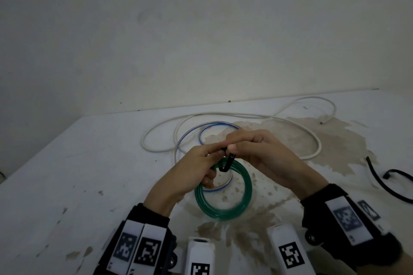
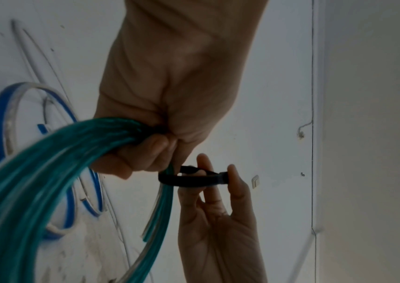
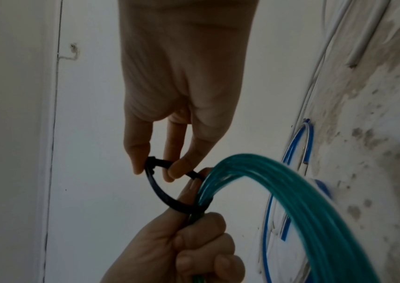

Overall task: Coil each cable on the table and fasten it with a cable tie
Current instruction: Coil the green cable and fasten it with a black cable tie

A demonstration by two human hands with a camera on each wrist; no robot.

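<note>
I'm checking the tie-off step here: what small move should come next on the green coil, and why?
Probably pull the tie's end to cinch it. The black cable tie forms a wide, slack loop around the green coil; the left hand grips the bundle, the right hand pinches the tie's head end.

Loose cables (image 1: pixel 234 116) behind (left bare)

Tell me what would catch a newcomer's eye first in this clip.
The green coil at the centre of the table, gripped by the left hand and lifted. Next, the black tie looped round the coil, its ends pinched by the right hand. Behind them a white cable and a blue-striped tube lie loose on the stained table.
</note>
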